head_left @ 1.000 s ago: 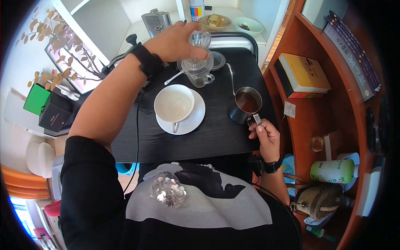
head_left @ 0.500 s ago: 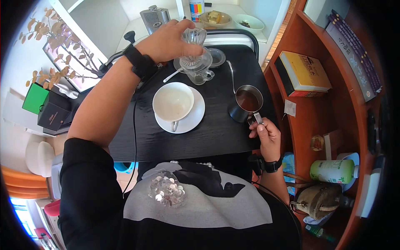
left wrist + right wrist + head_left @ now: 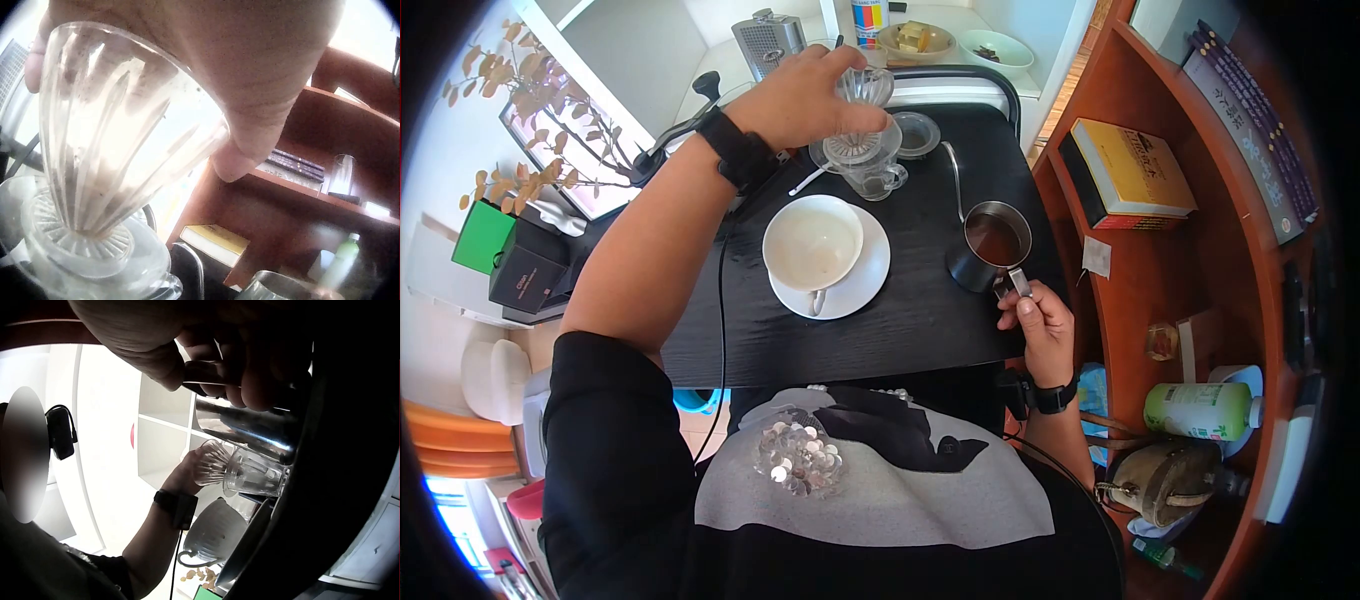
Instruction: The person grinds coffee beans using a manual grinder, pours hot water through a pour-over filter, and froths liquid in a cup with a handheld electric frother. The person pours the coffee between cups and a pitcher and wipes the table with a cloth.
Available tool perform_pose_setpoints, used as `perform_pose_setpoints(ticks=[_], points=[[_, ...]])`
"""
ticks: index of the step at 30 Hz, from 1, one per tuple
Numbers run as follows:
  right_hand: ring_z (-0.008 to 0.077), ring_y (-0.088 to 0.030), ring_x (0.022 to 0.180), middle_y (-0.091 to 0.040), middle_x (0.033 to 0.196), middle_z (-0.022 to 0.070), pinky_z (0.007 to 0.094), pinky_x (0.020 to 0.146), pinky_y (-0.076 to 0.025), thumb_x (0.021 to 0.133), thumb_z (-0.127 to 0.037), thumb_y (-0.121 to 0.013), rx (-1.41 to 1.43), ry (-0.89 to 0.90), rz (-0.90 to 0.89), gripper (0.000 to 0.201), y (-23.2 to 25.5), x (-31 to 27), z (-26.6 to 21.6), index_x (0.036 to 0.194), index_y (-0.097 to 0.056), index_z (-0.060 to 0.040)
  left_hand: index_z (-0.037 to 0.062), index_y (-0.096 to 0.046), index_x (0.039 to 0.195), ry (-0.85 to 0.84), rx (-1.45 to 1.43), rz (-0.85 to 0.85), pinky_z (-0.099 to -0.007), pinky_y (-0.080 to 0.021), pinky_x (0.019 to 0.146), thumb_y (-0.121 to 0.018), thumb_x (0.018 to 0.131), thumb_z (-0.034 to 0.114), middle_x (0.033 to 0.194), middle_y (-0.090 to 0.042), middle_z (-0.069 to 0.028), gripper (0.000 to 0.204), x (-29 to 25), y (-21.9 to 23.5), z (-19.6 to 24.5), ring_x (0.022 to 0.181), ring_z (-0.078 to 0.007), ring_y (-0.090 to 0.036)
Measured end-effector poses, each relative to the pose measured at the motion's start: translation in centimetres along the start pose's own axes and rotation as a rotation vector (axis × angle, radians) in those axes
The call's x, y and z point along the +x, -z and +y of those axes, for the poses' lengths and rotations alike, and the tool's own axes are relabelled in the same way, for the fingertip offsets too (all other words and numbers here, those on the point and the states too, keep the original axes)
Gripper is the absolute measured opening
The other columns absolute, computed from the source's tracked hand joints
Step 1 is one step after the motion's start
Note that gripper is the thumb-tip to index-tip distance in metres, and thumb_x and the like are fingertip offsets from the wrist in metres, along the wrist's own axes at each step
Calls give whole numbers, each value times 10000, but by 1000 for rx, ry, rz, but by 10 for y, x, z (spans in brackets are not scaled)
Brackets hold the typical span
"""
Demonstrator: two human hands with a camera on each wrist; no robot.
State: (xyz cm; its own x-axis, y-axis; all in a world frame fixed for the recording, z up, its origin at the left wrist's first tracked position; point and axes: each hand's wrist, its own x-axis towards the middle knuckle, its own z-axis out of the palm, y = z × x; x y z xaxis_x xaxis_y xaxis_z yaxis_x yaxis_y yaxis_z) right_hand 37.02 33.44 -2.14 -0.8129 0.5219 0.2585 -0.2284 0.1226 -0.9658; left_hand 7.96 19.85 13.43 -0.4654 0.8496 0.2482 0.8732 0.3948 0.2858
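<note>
My left hand (image 3: 810, 98) grips the rim of a ribbed clear glass dripper (image 3: 864, 88), thumb on one side and fingers on the other. In the left wrist view the dripper (image 3: 119, 131) tilts, its ribbed base over a clear glass vessel. This handled glass server (image 3: 875, 180) stands on the black table (image 3: 820, 350). On the right, my right hand (image 3: 1043, 322) holds the handle of a steel gooseneck kettle (image 3: 975, 268) containing brown liquid. A white cup (image 3: 813, 240) stands on a white saucer (image 3: 872, 285) between the hands, and its inside shows no liquid.
Behind the server lies a small round grey dish (image 3: 916, 134). A white spoon handle (image 3: 805, 182) lies left of it. Farther back are a steel flask (image 3: 768, 42) and two bowls, one of them green (image 3: 997, 52). A wooden bookshelf (image 3: 1125, 330) borders the right side.
My left hand and the dripper have shifted slightly left and away from me. The right hand still holds the kettle in place. The whole head view has drifted a little.
</note>
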Motion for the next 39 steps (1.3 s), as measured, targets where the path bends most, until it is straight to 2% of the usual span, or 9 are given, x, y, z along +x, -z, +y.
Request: perform_pose_setpoints(ticks=[6, 9, 14, 21, 27, 30, 32, 35, 39], points=[[84, -521, 629, -552, 770, 40, 211, 591, -405, 863, -145, -507, -21, 2, -6, 169, 0, 0, 0, 793, -564, -2, 47, -441, 1184, -7, 45, -25, -283, -500, 412, -633, 670, 433, 1089, -423, -173, 670, -2, 3, 2, 775, -247, -572], [84, -522, 630, -554, 772, 39, 211, 593, -407, 863, -143, -505, -18, -1, -3, 166, 0, 0, -1, 793, -564, -3, 55, -447, 1178, -57, 77, -17, -307, -522, 486, -627, 668, 442, 1096, -424, -163, 665, -1, 2, -2, 857, -264, -545], [84, -523, 631, -556, 775, 38, 211, 592, -409, 864, -136, -503, -23, -5, -1, 163, 0, 0, -1, 793, -563, -3, 65, -458, 1175, -56, 86, -22, -381, -448, 788, -619, 677, 450, 1115, -436, -180, 650, -1, 2, -3, 971, -322, -485], [85, -524, 629, -559, 780, 43, 211, 593, -412, 865, -130, -500, -12, 10, -4, 160, 0, 0, 0, 793, -561, 0, 54, -468, 1164, -82, 102, 9, -362, -362, 906, -608, 689, 445, 1107, -451, -188, 631, -1, -2, -5, 1037, -331, -446], [86, -522, 629, -558, 778, 43, 212, 593, -410, 865, -137, -501, -7, 6, -2, 168, 0, 0, 1, 791, -562, 1, 56, -473, 1157, -61, 75, 1, -360, -411, 851, -598, 693, 455, 1119, -444, -176, 625, -2, -2, -3, 1019, -312, -455], [87, -522, 629, -556, 775, 43, 212, 594, -407, 865, -138, -500, -17, 4, -4, 170, 0, 0, 1, 793, -564, 2, 66, -485, 1157, -108, 66, 40, -412, -394, 867, -608, 671, 554, 1083, -488, -212, 700, -1, -5, -7, 1025, -360, -473], [87, -522, 629, -556, 773, 43, 213, 594, -406, 864, -138, -500, -18, 3, -3, 169, 0, 0, 1, 794, -565, 2, 60, -458, 1173, -67, 52, 4, -309, -514, 534, -607, 698, 441, 1100, -425, -162, 627, -3, -2, -1, 865, -258, -539], [87, -522, 629, -553, 767, 41, 213, 592, -405, 862, -136, -500, -11, 4, 4, 170, 0, 0, 0, 793, -568, 4, 57, -448, 1181, -62, -18, 13, -264, -468, 373, -613, 701, 431, 1072, -423, -158, 631, -5, -1, 1, 691, -218, -569], [88, -521, 626, -548, 761, 39, 214, 589, -404, 860, -136, -501, -29, 0, 5, 173, 0, 0, -1, 790, -570, 7, 52, -443, 1183, -72, -53, 34, -254, -437, 334, -616, 704, 428, 1057, -423, -161, 634, -5, -4, -2, 586, -201, -561]])
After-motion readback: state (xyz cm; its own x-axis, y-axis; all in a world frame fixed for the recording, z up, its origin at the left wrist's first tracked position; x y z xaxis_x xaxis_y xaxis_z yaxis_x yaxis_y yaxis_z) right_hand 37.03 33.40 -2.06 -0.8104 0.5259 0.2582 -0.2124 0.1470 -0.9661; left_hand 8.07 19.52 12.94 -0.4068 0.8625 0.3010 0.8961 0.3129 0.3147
